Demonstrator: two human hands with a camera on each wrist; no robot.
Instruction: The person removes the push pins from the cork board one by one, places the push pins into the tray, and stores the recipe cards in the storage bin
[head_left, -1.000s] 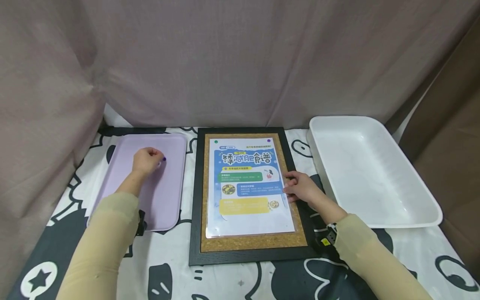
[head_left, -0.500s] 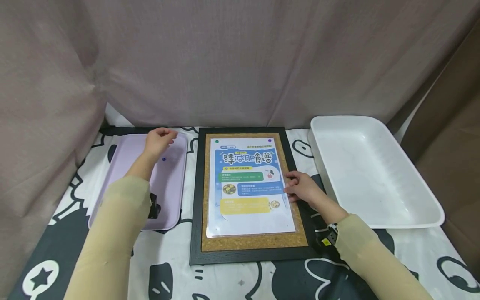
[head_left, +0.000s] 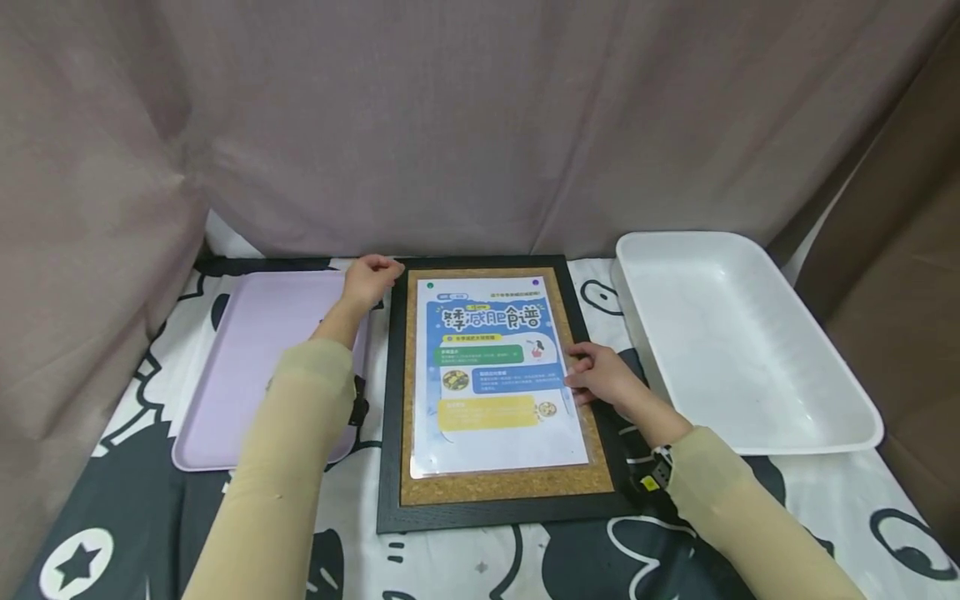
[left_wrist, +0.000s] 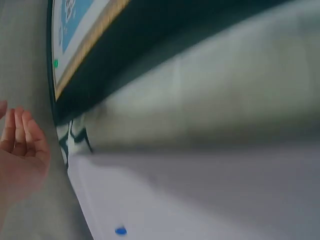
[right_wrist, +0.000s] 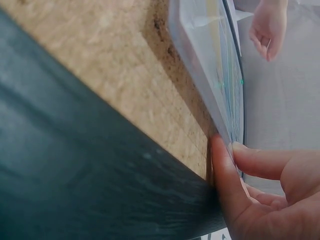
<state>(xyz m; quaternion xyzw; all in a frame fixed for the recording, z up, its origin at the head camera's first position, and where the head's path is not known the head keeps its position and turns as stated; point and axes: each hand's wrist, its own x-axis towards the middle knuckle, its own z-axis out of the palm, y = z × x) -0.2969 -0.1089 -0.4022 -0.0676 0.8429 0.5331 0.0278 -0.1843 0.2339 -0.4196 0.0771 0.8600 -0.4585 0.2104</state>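
Observation:
In the head view a laminated poster with blue, green and yellow print lies on a cork board in a black frame. A green pushpin and a purple pushpin sit at its top corners. My right hand pinches the poster's right edge, thumb above and finger beneath, lifting it off the cork. My left hand is at the frame's top left corner, fingertips bent together; I cannot tell whether something small is between them. A blue pushpin lies on the lilac tray.
The lilac tray lies left of the frame, partly under my left forearm. A deep white tub stands to the right. Grey curtains hang behind, above a black-and-white patterned cloth.
My left hand has left the lilac tray, first rising to its far edge, then moving right to the frame's corner. The blue pushpin stayed on the tray. My right hand keeps its place.

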